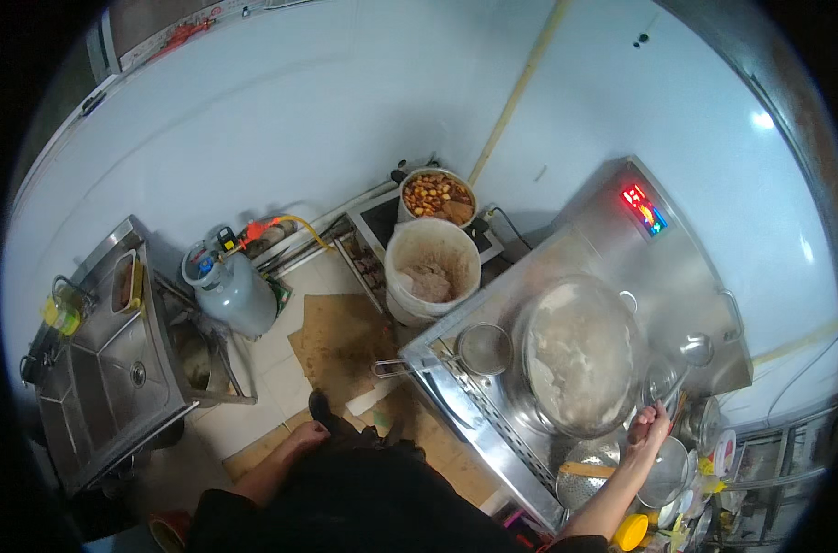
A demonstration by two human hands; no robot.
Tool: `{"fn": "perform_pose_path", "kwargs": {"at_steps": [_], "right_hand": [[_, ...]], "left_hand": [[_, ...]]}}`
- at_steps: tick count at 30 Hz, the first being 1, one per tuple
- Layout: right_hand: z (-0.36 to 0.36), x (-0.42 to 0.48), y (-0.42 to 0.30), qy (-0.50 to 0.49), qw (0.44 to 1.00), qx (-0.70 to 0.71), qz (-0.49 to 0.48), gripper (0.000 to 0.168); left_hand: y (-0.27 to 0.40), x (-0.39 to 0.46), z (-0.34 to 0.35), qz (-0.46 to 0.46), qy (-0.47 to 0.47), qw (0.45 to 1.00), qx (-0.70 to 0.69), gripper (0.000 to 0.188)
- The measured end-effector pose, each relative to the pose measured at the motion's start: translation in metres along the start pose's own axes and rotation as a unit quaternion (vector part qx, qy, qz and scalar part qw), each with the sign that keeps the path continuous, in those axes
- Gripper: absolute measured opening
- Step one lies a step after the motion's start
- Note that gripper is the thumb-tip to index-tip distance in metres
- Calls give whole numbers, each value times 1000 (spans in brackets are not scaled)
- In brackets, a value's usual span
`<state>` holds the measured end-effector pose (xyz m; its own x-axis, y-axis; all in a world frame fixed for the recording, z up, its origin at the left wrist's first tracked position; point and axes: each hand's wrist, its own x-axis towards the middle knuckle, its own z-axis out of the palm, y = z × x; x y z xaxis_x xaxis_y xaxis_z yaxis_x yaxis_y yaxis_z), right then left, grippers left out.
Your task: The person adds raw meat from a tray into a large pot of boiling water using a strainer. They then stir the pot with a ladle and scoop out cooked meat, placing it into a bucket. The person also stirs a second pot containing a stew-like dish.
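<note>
My right hand (648,423) grips the handle of a metal ladle (697,350). The ladle's bowl is held beyond the right side of a large round pot (581,359) of cloudy, foamy liquid. That pot is set into a stainless steel cooking station (571,242). Below my right forearm lies a perforated metal strainer (588,453), with a wooden handle (588,470) across it. A round mesh strainer (484,349) rests by the pot's left rim. My left hand (309,437) hangs in front of my body, fingers curled, with nothing visible in it.
A white bucket (399,276) with a pale brown mass stands left of the station. Behind it is a pot of brown stew (438,197). A gas cylinder (235,294) and a steel sink (108,380) are further left. Cardboard (343,339) covers floor tiles. Yellow-lidded jar (630,532) at lower right.
</note>
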<state>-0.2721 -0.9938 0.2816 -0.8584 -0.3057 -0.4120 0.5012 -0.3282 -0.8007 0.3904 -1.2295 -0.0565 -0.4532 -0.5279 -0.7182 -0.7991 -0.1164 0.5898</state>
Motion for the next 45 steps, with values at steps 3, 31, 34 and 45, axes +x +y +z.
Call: {"fn": "perform_pose_path", "kwargs": {"at_steps": [3,31,34,45], "right_hand": [[76,-59,40,-33,997,65,2,23],[542,163,499,-202,821,-391,362,25],[558,160,496,-223,762,-540,280,24],[572,179,511,-213,584,-781,54,40]], "left_hand": [[-60,23,-46,-62,-24,989,-135,28],[-249,40,-289,-150,161,975,30,35],[-141,82,-356,-122,101,986,-53,25],[82,253,-505,-126,125,917,-358,24]]}}
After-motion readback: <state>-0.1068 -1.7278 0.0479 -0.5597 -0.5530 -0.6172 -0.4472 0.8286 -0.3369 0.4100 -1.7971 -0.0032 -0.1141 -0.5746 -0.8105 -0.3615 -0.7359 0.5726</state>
